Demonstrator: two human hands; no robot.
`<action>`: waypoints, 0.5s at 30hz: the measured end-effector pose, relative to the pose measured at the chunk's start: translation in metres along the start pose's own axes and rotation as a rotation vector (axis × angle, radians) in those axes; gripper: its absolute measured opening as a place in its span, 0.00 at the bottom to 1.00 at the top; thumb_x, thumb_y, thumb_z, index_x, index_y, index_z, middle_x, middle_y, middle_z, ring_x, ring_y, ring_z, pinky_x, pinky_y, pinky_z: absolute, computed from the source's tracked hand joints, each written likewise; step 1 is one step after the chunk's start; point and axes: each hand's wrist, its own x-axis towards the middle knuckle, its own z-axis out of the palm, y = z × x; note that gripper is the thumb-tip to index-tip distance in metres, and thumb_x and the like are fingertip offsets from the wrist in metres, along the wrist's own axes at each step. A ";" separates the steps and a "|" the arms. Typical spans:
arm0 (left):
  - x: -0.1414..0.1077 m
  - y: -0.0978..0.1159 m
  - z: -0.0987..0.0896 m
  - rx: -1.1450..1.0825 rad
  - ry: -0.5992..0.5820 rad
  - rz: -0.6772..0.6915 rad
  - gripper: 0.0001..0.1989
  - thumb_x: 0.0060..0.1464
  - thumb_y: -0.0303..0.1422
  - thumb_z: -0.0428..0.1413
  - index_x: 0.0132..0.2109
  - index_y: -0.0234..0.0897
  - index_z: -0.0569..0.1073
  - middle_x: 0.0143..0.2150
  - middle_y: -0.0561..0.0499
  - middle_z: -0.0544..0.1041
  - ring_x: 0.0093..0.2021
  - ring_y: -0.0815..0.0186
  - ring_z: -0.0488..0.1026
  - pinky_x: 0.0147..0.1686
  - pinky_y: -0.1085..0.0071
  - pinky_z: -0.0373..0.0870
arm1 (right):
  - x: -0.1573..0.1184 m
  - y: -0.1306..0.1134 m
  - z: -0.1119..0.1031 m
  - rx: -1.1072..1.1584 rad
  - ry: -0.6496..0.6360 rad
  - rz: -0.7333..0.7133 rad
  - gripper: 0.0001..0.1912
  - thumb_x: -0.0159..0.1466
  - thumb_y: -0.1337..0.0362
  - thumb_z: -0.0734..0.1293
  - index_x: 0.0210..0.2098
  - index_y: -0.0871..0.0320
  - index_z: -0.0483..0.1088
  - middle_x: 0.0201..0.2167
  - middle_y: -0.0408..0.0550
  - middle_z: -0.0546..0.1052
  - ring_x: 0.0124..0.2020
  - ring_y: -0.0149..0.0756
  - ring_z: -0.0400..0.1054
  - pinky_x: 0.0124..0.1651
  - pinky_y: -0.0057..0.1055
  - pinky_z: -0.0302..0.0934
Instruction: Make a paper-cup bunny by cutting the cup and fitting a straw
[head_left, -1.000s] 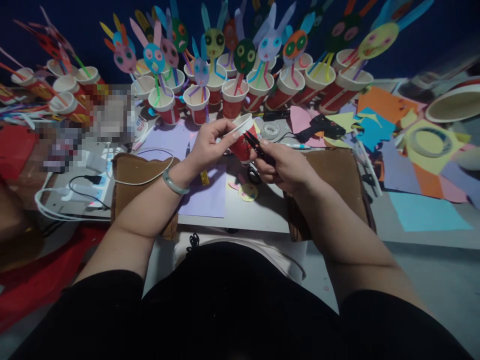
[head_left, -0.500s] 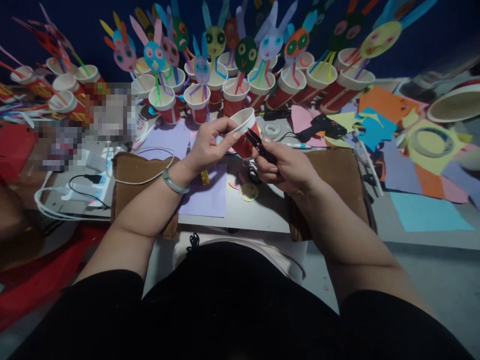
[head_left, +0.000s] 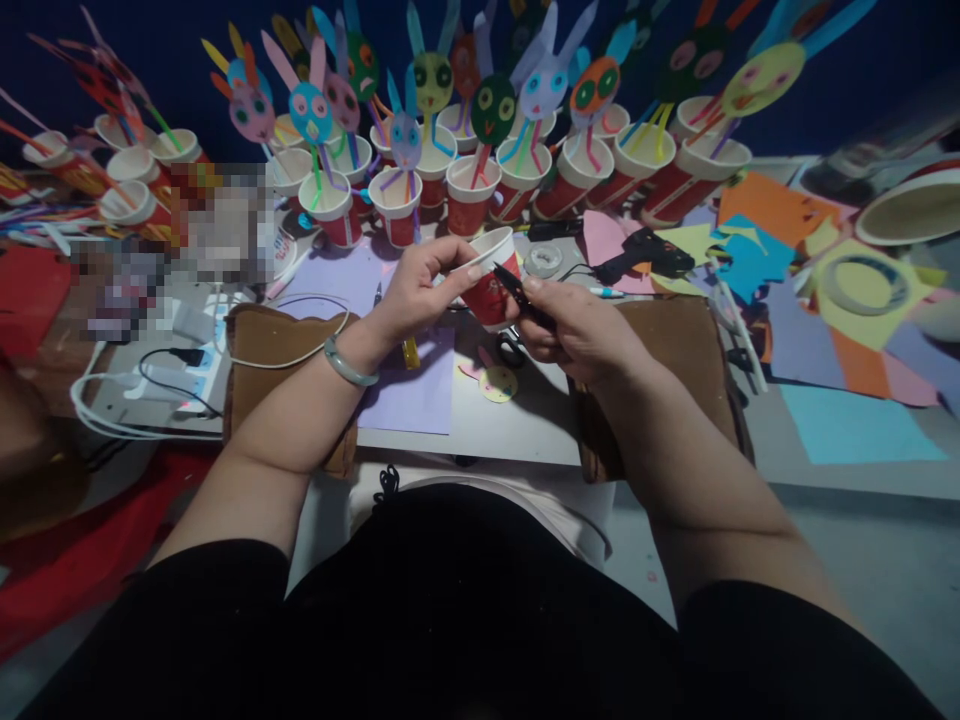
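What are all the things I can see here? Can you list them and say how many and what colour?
red paper cup with white rim: one, red and white, held above the table middle
small black snips: one, black, tips at the held cup's side
red paper cups with paper bunny faces on straws: many, too crowded to count, mixed colours, rows along the table's back
black glue gun: one, black, right of the held cup
coloured paper sheets: many, blue, orange, yellow, pink, at the right
purple paper sheet: one, purple, under the left wrist
yellow paper face: one, yellow, table middle
white cables: several, white, at the left
green bangle: one, left wrist
left hand: holds the cup's rim
right hand: holds the snips
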 end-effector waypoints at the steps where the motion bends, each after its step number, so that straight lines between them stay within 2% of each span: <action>1: 0.000 0.001 0.000 0.000 -0.005 -0.004 0.22 0.66 0.54 0.60 0.37 0.39 0.75 0.30 0.54 0.76 0.32 0.69 0.73 0.34 0.69 0.71 | 0.000 0.000 0.000 -0.003 -0.002 -0.002 0.24 0.68 0.41 0.72 0.33 0.56 0.70 0.13 0.32 0.55 0.15 0.21 0.40 0.17 0.25 0.35; 15: 0.000 0.002 -0.002 0.024 -0.006 -0.001 0.22 0.67 0.55 0.58 0.38 0.40 0.75 0.32 0.53 0.76 0.33 0.69 0.72 0.36 0.68 0.71 | 0.002 0.003 0.004 0.051 0.030 0.039 0.23 0.68 0.42 0.72 0.33 0.56 0.68 0.13 0.31 0.56 0.14 0.20 0.39 0.17 0.24 0.36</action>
